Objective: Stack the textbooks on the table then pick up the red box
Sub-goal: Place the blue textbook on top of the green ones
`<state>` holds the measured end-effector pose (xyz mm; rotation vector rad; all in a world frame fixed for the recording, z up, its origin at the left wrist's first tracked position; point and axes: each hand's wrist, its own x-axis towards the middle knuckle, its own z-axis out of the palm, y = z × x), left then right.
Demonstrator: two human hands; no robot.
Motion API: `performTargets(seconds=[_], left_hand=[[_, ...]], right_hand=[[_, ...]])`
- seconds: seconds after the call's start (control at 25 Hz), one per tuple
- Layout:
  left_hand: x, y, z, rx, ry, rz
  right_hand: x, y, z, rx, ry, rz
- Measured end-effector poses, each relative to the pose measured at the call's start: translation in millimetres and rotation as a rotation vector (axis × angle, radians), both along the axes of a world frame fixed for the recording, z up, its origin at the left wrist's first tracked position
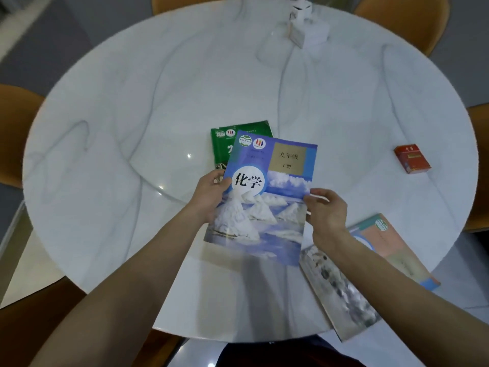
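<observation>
A blue chemistry textbook [264, 205] is held above the round white marble table [132, 128], its far end overlapping a green textbook [225, 147] that lies flat beneath it. My left hand [211, 194] grips its left edge and my right hand [326, 213] pinches its right edge. A third textbook [391, 250], pale with a pink and blue cover, lies at the table's near right edge, partly under my right forearm. The red box [411, 158] stands on the table at the right, apart from both hands.
A white tissue box [307, 25] stands at the far side of the table. Orange-brown chairs [13, 128] ring the table on the left, back and right. The table's near edge is just in front of my body.
</observation>
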<state>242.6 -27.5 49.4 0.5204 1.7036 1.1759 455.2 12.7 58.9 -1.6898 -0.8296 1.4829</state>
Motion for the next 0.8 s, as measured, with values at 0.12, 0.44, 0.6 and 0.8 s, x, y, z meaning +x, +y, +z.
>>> performTargets(seconds=[0.12,0.44,0.6,0.8], left_hand=[[-5,18,9,0.0,0.036,0.12],[-24,70,-1,-0.06,0.02,0.307],[-34,90,-15,-0.088,0.027,0.341],[-43,105,-37,-0.152,0.106,0.334]], right_hand=[[-16,41,9,0.03,0.017,0.106],[-63,127,-2,0.114,-0.146,0.226],[-82,157,-14,0.151,-0.269,0.297],[-95,172,-39,0.149,-0.338,0.357]])
